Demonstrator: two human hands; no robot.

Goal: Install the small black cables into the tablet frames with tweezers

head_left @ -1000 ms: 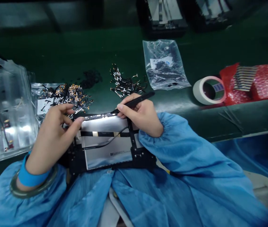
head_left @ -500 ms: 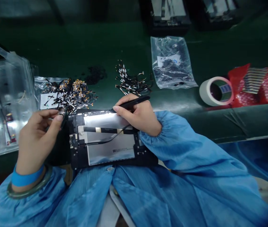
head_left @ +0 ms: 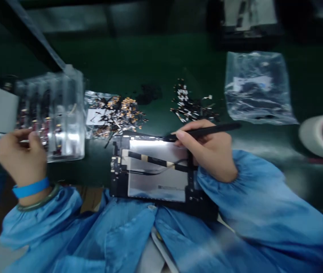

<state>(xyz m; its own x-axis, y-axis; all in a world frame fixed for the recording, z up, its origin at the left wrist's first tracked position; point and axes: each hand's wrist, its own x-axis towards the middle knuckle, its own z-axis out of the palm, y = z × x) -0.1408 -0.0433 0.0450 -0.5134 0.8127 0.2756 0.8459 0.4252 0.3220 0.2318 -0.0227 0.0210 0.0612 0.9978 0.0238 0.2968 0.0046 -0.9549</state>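
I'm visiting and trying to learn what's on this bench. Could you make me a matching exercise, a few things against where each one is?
Things:
1. black tool
2. clear plastic tray
3. roll of tape
4. device frame

Places:
A. at the far right edge of the view
B. at the bench's near edge, in front of the person
C. held in the right hand
D. by the left hand

Pairs: 1-C, 2-D, 3-A, 4-B
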